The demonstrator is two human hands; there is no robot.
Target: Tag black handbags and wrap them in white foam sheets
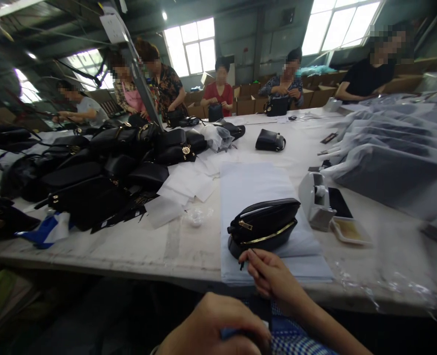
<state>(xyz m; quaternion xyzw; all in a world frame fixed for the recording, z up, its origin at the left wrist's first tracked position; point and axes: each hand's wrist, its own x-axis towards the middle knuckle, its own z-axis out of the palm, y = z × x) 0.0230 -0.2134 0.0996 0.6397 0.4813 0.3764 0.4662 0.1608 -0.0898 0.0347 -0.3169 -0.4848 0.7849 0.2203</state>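
Note:
A black handbag (264, 224) with a gold zipper lies on a stack of white paper sheets (273, 180) at the table's near edge. My right hand (272, 276) is just in front of the bag. Its thumb and fingers pinch a thin black strip (242, 265). Low in the view, close to my lap, my left hand (214, 325) is curled round something with a bit of blue showing under the fingers; the rest is hidden.
Black handbags (88, 182) are heaped on the left beside loose white paper (183, 182). A tape dispenser (316, 202) and a small dish (349, 230) stand right of the sheets. Plastic-wrapped bags (391, 172) line the right. Several people work across the table.

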